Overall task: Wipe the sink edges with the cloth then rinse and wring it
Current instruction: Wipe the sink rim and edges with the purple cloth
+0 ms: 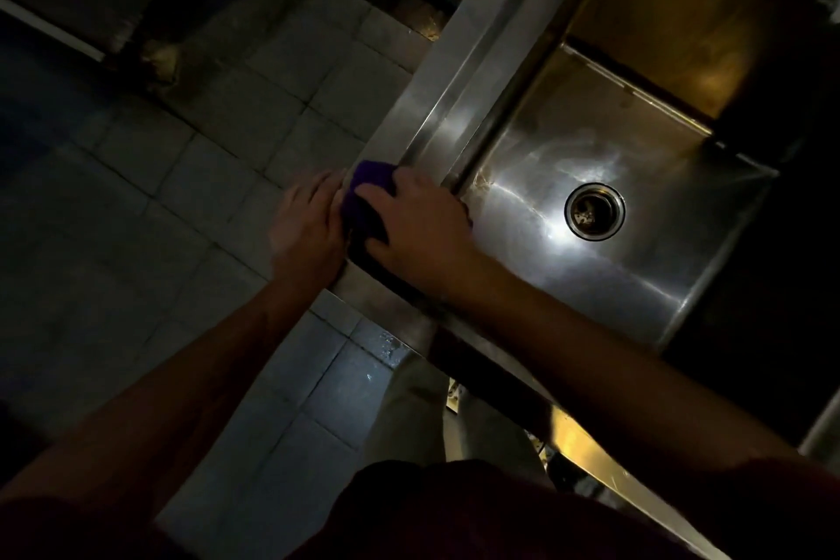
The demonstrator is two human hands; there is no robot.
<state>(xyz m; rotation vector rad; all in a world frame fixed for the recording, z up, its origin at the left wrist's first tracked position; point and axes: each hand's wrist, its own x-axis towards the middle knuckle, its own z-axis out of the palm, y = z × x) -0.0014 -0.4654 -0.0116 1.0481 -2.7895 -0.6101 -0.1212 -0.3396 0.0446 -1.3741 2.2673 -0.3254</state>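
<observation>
Purple cloth (363,200) on sink edge (436,123), flat under right hand (418,227) fingers; left hand (309,223) fingers straight beside.

Purple cloth against grey steel, in dim light.
The folded purple cloth (363,191) is the one strong colour; the brushed stainless-steel sink (454,105) is silver-grey with white glare streaks and a yellow-amber reflection on its far wall, its round drain (594,210) dark with a bright ring. The square-tiled floor (204,177) is grey-blue with dark grout lines.
</observation>
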